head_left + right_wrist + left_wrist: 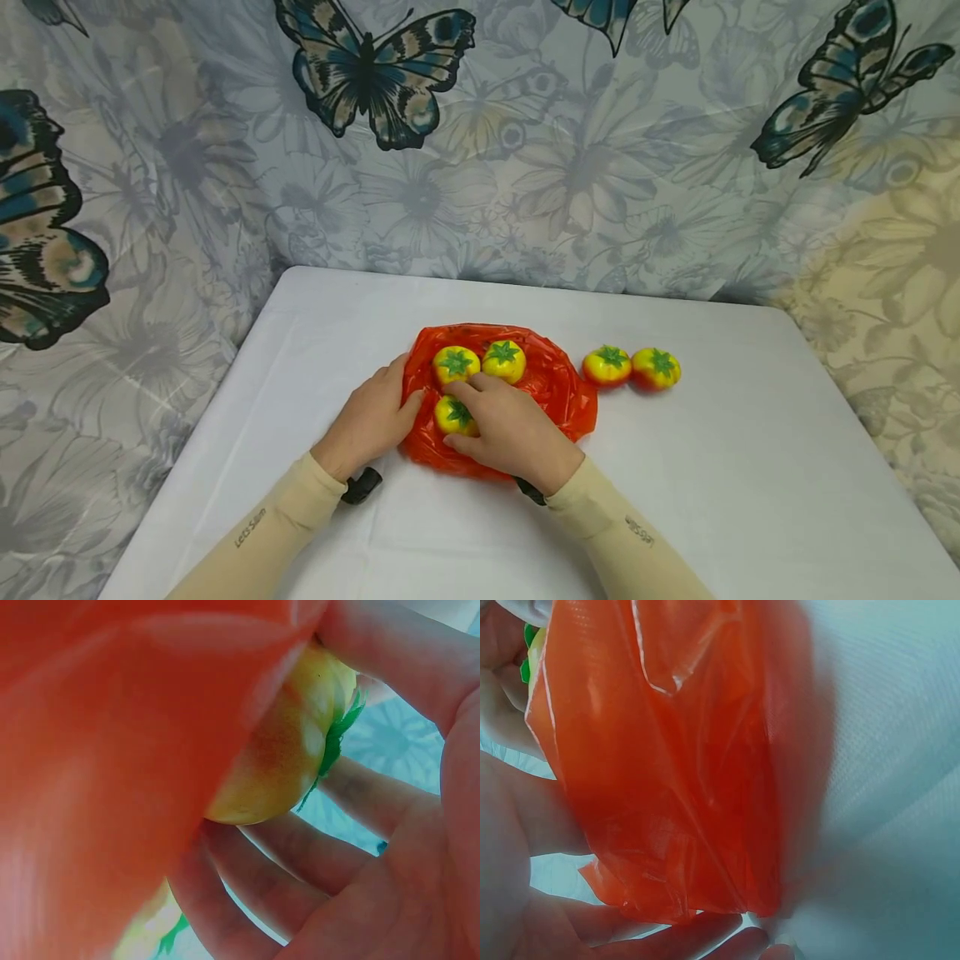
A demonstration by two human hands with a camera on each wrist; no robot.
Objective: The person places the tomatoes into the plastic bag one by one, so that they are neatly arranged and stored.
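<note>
A red plastic bag point(555, 400) lies spread with its mouth up on the white table. Three yellow-and-red tomatoes with green leafy tops are in it: one at the back left point(456, 363), one at the back right point(504, 360), and one nearer the front point(454, 415). My right hand point(510, 425) reaches over the bag and holds the front tomato point(277, 765), fingers and thumb round its sides. At the bag's left side, my left hand point(378, 412) holds the rim, thumb on one side of the plastic point(667, 772) and fingers on the other.
Two more tomatoes, a left one point(607, 367) and a right one point(656, 369), sit side by side on the table point(720, 483), just right of the bag. Behind the table hangs a cloth point(585, 183) with butterflies and flowers.
</note>
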